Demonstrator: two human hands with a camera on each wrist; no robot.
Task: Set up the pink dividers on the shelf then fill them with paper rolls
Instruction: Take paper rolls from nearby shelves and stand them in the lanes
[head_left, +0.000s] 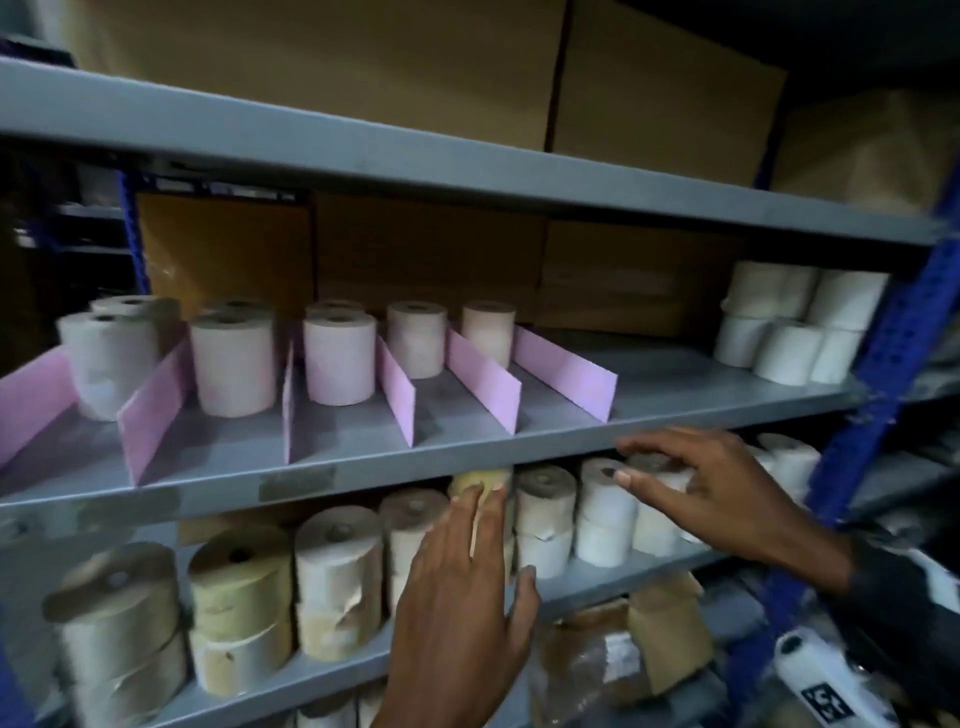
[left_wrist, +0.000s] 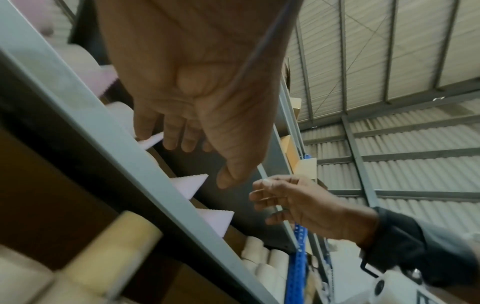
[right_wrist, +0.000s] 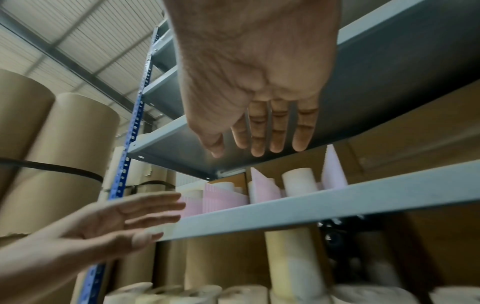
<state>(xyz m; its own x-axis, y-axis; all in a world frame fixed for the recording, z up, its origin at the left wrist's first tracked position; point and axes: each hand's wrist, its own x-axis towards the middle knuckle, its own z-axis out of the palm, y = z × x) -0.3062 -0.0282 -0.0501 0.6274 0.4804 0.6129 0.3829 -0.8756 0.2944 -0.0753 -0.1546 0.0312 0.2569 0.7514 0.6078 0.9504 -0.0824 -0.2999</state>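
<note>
Paper rolls (head_left: 545, 519), both hands open, head view

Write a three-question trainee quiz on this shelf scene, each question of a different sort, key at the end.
1. True or false: the left hand grips a paper roll.
2. Multiple choice: the pale pink upright card dividers stand on A) the top shelf, B) the grey metal middle shelf, C) the lower shelf.
3. Fill in: the right hand reaches with spread fingers toward the white and cream paper rolls on the ____ shelf.

Key: 1 false; 2 B; 3 lower.
</note>
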